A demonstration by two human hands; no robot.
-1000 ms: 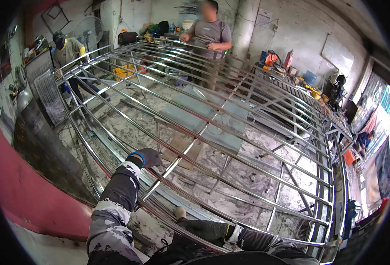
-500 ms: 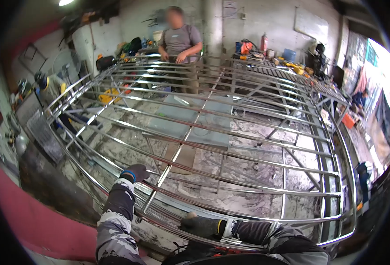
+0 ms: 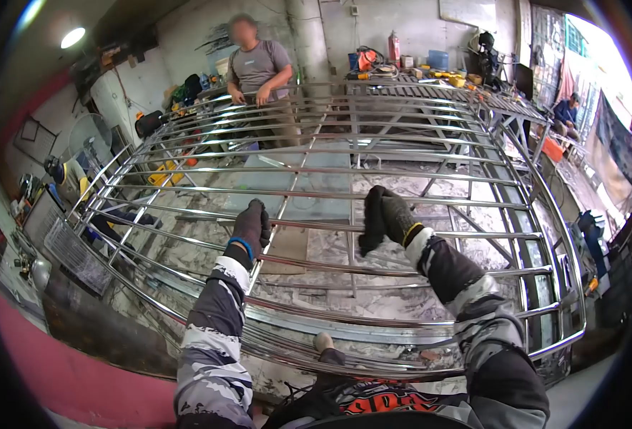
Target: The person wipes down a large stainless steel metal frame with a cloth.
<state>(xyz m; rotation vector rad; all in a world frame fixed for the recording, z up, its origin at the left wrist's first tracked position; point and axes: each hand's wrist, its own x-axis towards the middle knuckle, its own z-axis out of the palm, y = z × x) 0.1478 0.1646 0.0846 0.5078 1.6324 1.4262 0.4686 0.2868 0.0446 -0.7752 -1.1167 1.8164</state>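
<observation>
Workshop floor [image 3: 328,247] beneath a metal frame [image 3: 516,235], bars already set in a grid; unfinished parts indistinguishable.
Left hand [image 3: 252,223] curled beside a bar, right hand [image 3: 389,217] partly curled; neither grip's hold discernible.

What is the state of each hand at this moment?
Left hand, dark-gloved: fingers curled by the shiny metal-bar frame; grip unclear.
Right hand, dark-gloved: fingers bent down, over the frame; grip unclear.

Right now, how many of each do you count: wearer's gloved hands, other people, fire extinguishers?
Gloved hands: 2 (left hand, right hand)
Other people: 3 (standing person, far-left person, far-right person)
Fire extinguisher: 1
Total: 6
</observation>
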